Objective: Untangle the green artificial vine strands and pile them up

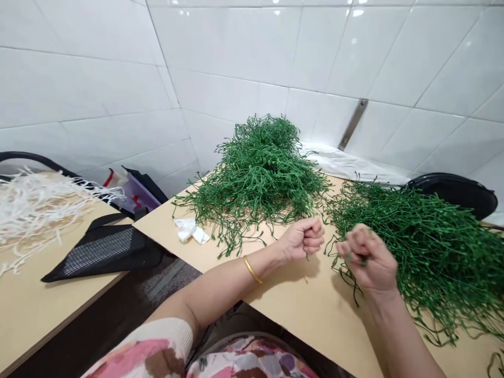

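My left hand (304,239), a gold bangle on its wrist, is closed in a fist over the table, with a bit of green cord showing at its lower edge. To its right, my right hand (369,258) is also closed, and a speck of green shows between its curled fingers. Most of what the fists hold is hidden. Behind the left hand rises a tall heap of thin green cords (263,173) with small knotted ends. Beside and behind my right hand spreads a second heap of green cords (441,241).
On the pale wooden table (303,310) lies a crumpled white tissue (189,231). A black case (452,194) stands behind the right heap. Another table at left bears white cords (43,205) and a black mesh pouch (98,249). White tiled walls (244,47) close off the back.
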Demonstrator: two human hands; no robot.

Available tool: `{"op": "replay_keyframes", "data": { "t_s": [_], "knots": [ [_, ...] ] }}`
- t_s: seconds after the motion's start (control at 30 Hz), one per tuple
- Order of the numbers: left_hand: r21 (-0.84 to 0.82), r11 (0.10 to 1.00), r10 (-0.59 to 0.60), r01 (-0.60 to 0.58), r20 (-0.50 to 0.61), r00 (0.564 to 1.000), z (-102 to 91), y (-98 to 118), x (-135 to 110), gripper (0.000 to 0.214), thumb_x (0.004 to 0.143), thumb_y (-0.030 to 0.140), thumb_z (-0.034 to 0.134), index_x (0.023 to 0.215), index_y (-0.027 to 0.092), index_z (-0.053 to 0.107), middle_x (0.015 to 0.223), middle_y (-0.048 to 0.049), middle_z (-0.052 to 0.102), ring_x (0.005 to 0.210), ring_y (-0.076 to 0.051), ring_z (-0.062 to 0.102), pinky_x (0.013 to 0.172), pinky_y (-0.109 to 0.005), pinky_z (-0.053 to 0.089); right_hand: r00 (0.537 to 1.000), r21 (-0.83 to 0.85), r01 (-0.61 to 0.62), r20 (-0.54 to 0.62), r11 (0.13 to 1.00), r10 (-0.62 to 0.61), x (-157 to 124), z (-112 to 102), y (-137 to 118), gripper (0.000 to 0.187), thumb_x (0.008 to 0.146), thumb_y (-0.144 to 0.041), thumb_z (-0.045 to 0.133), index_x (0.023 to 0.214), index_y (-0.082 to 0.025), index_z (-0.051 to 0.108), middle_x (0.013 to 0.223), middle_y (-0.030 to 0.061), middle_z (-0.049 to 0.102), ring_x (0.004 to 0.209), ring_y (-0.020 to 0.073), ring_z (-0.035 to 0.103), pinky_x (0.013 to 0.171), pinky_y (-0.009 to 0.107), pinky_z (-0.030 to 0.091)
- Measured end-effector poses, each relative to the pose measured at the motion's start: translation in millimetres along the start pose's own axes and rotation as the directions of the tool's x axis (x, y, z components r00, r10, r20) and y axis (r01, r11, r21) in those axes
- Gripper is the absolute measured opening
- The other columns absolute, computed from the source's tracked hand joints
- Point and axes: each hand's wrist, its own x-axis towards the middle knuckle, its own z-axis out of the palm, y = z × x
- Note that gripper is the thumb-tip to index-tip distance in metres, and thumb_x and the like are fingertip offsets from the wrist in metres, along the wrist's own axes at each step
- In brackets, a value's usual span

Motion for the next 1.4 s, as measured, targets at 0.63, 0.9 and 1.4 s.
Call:
{"op": "replay_keyframes", "data": {
  "t_s": [0.63, 0.9, 1.4],
  "knots": [
    [0.661, 0.749, 0.251, 0.047, -0.348, 0.903, 4.4, -23, 19, 0.013, 0.081, 0.02, 0.043, 0.068, 0.019, 0.039, 0.044, 0.0068, 0.037, 0.037, -0.007, 0.037, 0.039, -0.018, 0.03, 0.985, -0.821, -0.165, -0.16, -0.546, -0.056, 11, -41, -26, 0.024, 0.082, -0.021, 0.039, 0.07, -0.015, 0.059, 0.063, 0.0099, 0.058, 0.062, 0.0206, 0.051, 0.059, 0.033, 0.022],
    [0.738, 0.669, 0.235, 0.09, -0.324, 0.917, -1.1, -14, 20, 0.007, 0.077, 0.021, 0.045, 0.072, 0.019, 0.041, 0.046, 0.0073, 0.038, 0.037, -0.008, 0.04, 0.038, -0.018, 0.031, 0.972, -0.791, -0.229, -0.218, -0.568, -0.088, 15, -49, -31, 0.034, 0.085, -0.038, 0.038, 0.074, -0.015, 0.06, 0.076, 0.0118, 0.06, 0.067, 0.0243, 0.055, 0.058, 0.034, 0.025],
    [0.991, -0.116, 0.469, -0.061, 0.109, 0.877, 0.0, 9, 7, 0.03, 0.08, 0.042, 0.046, 0.078, 0.016, 0.061, 0.075, -0.0072, 0.06, 0.078, -0.019, 0.052, 0.074, -0.03, 0.04, 0.987, -0.814, -0.161, -0.147, 0.559, 0.07, 107, 24, 10, 0.007, 0.063, -0.021, 0.055, 0.058, -0.017, 0.056, 0.052, -0.002, 0.05, 0.056, 0.012, 0.043, 0.057, 0.025, 0.03]
  ]
}}
